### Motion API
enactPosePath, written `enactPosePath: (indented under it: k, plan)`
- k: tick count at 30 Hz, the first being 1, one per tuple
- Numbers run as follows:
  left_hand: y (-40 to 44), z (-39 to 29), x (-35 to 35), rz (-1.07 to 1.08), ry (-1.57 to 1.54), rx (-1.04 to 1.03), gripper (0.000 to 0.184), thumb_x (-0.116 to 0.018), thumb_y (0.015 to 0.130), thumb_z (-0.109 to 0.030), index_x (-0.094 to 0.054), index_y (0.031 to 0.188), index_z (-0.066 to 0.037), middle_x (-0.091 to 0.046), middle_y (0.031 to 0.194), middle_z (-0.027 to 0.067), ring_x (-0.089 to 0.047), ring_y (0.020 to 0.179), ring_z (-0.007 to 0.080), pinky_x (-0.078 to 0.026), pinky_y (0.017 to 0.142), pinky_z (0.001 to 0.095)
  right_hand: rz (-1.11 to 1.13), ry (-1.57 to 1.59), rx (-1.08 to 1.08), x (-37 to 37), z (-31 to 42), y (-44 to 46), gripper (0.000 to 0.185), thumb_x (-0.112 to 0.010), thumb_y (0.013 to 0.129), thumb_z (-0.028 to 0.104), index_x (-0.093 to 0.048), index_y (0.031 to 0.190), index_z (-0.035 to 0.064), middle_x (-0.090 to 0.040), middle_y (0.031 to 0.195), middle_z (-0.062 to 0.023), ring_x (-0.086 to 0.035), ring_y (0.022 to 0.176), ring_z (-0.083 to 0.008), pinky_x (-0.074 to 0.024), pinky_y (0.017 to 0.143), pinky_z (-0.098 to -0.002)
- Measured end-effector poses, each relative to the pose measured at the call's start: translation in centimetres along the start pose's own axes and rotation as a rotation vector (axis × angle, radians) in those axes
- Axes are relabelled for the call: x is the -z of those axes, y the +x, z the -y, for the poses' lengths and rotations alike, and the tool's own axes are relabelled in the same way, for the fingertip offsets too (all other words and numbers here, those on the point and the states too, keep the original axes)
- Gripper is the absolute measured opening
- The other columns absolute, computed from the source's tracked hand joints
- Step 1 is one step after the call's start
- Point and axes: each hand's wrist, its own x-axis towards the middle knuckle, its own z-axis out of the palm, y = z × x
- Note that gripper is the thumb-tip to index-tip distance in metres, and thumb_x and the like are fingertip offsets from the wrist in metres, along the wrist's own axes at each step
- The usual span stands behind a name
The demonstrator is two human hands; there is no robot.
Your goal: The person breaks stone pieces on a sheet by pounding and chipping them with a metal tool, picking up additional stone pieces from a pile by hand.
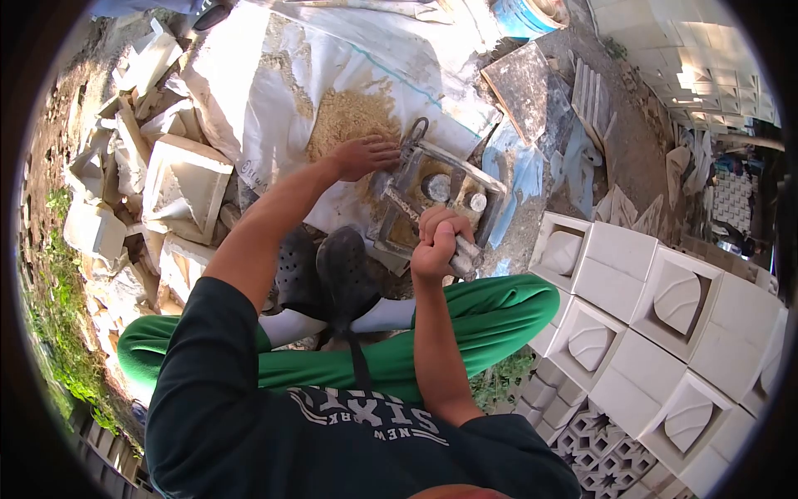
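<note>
On the ground before me sits a metal mould frame (496, 188), crusted with cement, with round pieces inside and a looped handle at its far left corner. My left hand (366, 158) lies flat with fingers stretched at the mould's left edge, beside a heap of tan sand (341, 116). Its fingertips reach close to the looped handle. My right hand (439, 241) is wrapped around a cement-crusted bar (464, 258) at the near right side of the mould. A narrow part extends from this fist over the mould towards the upper left; the tool's exact kind is unclear.
White sacking (241, 75) lies under the sand. Broken pale blocks (187, 187) are piled at left. Patterned white blocks (623, 249) stand stacked at right. A flat board (519, 91) and a blue bucket (519, 21) are beyond the mould. Dark clogs (347, 270) are close by.
</note>
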Motion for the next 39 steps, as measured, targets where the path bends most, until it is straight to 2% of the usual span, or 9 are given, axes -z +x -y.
enactPosePath:
  k: [9, 12, 14, 21, 24, 28, 30, 34, 39]
  plan:
    - [-1.6, 0.8, 1.3, 0.176, 0.012, 0.349, 0.052, -0.051, 0.087, -0.021, -0.045, 0.136, -0.006, -0.037, 0.147, 0.0049, -0.028, 0.139, 0.0231, -0.020, 0.115, 0.0405, 0.019, 0.014, 0.007, 0.6, -0.5, -0.2, 0.016, -0.042, 0.084, 0.006, -0.035, 0.069, 0.0062, -0.039, 0.056, -0.0041, -0.037, 0.051, -0.0127, -0.0334, 0.047, -0.0270]
    - [-2.6, -3.2, 1.9, 0.033, 0.016, 0.661, 0.063, -0.053, 0.088, -0.025, -0.033, 0.141, 0.002, -0.027, 0.150, 0.0176, -0.020, 0.141, 0.0330, -0.016, 0.116, 0.0432, 0.037, 0.044, 0.015, 0.9, -0.6, -0.2, 0.015, -0.043, 0.083, 0.005, -0.037, 0.070, 0.0049, -0.044, 0.057, -0.0053, -0.039, 0.053, -0.0126, -0.0354, 0.048, -0.0272]
    - [-2.1, -6.4, -1.2, -0.372, -0.455, 1.583, 0.082, -0.055, 0.088, -0.031, -0.013, 0.143, 0.012, -0.013, 0.151, 0.0295, -0.010, 0.142, 0.0404, -0.009, 0.116, 0.0462, 0.042, 0.063, 0.023, 0.8, -0.8, -0.1, 0.014, -0.043, 0.083, 0.005, -0.037, 0.070, 0.0047, -0.043, 0.057, -0.0052, -0.039, 0.053, -0.0125, -0.0350, 0.047, -0.0272]
    - [2.9, -5.0, -4.1, -0.656, -0.545, 2.180, 0.090, -0.050, 0.090, -0.041, -0.003, 0.142, 0.016, -0.002, 0.150, 0.0352, -0.002, 0.141, 0.0458, -0.002, 0.116, 0.0478, 0.043, 0.024, 0.045, 0.7, -0.9, -0.2, 0.016, -0.041, 0.083, 0.007, -0.036, 0.068, 0.0067, -0.034, 0.053, -0.0019, -0.031, 0.047, -0.0117, -0.0294, 0.045, -0.0263]
    - [3.7, -3.6, -5.9, -0.893, -0.606, 1.875, 0.084, -0.048, 0.092, -0.036, -0.004, 0.142, 0.016, -0.003, 0.150, 0.0358, -0.002, 0.142, 0.0447, -0.002, 0.116, 0.0467, 0.035, 0.033, 0.071, 0.4, -0.9, -0.1, 0.016, -0.041, 0.083, 0.007, -0.035, 0.068, 0.0067, -0.034, 0.053, -0.0021, -0.030, 0.046, -0.0116, -0.0291, 0.044, -0.0264]
    - [5.3, -2.5, -4.6, -0.837, -0.563, 1.848, 0.080, -0.047, 0.093, -0.033, -0.006, 0.142, 0.016, -0.004, 0.150, 0.0360, -0.003, 0.142, 0.0437, -0.002, 0.116, 0.0459, 0.049, 0.088, 0.045, 0.5, -0.7, -0.1, 0.016, -0.042, 0.084, 0.005, -0.035, 0.070, 0.0050, -0.040, 0.057, -0.0046, -0.036, 0.051, -0.0130, -0.0326, 0.048, -0.0275]
    - [5.5, -2.6, -3.8, -0.775, -0.665, 1.552, 0.081, -0.047, 0.093, -0.032, -0.005, 0.142, 0.016, -0.005, 0.150, 0.0347, -0.003, 0.142, 0.0431, -0.001, 0.116, 0.0457, 0.049, 0.059, 0.058, 0.5, -0.8, 0.1, 0.016, -0.042, 0.083, 0.006, -0.035, 0.069, 0.0058, -0.037, 0.055, -0.0036, -0.033, 0.049, -0.0125, -0.0306, 0.046, -0.0274]
    - [3.9, -5.6, -2.0, -0.818, -0.546, 1.605, 0.084, -0.049, 0.092, -0.036, -0.004, 0.142, 0.016, -0.005, 0.151, 0.0333, -0.003, 0.143, 0.0417, -0.002, 0.116, 0.0473, 0.050, 0.032, 0.076, 0.4, -0.8, 0.2, 0.016, -0.041, 0.082, 0.006, -0.034, 0.068, 0.0065, -0.033, 0.052, -0.0028, -0.030, 0.046, -0.0123, -0.0289, 0.043, -0.0277]
    - [3.3, -5.7, -4.7, -0.610, -0.395, 2.129, 0.091, -0.050, 0.090, -0.042, -0.003, 0.142, 0.017, -0.005, 0.149, 0.0360, -0.002, 0.142, 0.0450, -0.002, 0.115, 0.0493, 0.032, 0.034, 0.051, 0.2, -0.6, 0.1, 0.016, -0.041, 0.082, 0.006, -0.034, 0.067, 0.0064, -0.034, 0.052, -0.0029, -0.031, 0.046, -0.0126, -0.0295, 0.044, -0.0279]
